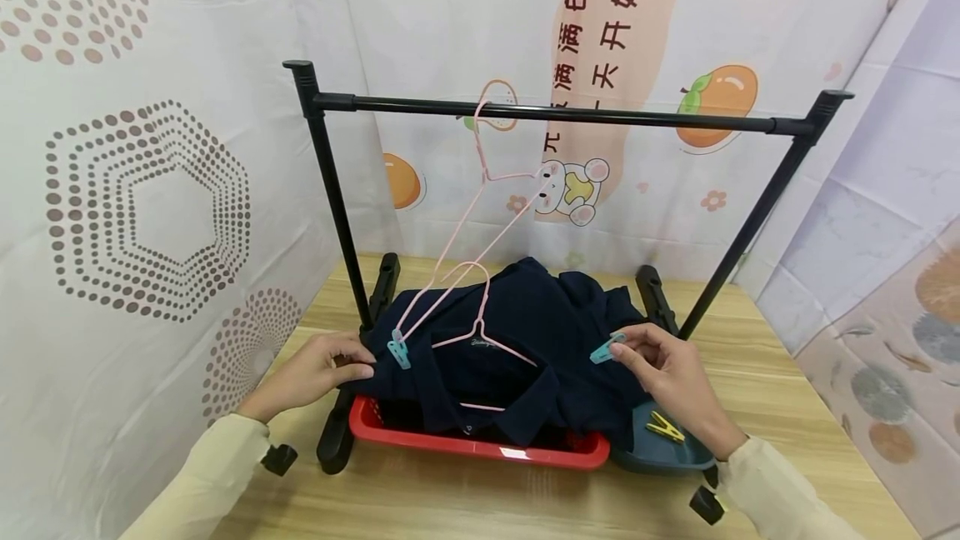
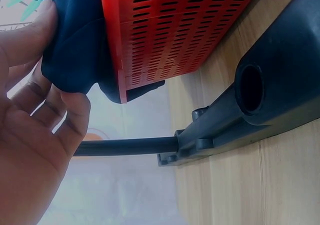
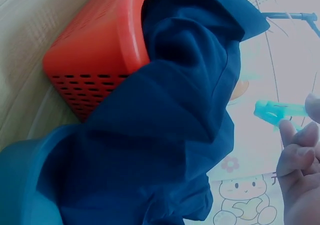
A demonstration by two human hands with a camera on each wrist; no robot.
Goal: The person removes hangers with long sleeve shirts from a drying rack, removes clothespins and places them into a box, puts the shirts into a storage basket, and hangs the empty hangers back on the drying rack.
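A navy collared shirt (image 1: 555, 307) lies heaped over the red basket (image 1: 480, 442). My left hand (image 1: 318, 369) grips the shirt's cloth at the left, between thumb and fingers. Close by, a turquoise clothespin (image 1: 399, 350) sits on the shirt at the low end of a pink hanger (image 1: 459, 227), which hangs tilted from the rod. A second pink hanger (image 1: 483, 298) pokes up through the shirt's collar, its arms partly hidden inside. Over the shirt's right side, my right hand (image 1: 667, 369) pinches another turquoise clothespin (image 3: 272, 111) between thumb and fingertips.
A black rack's rod (image 1: 570, 113) spans above the shirt, with posts on both sides and feet (image 1: 335, 436) on the wooden table (image 1: 787, 407). Right of the basket, a blue basin (image 1: 660, 458) holds a yellow clothespin (image 1: 666, 427). A printed curtain (image 1: 465, 15) hangs behind.
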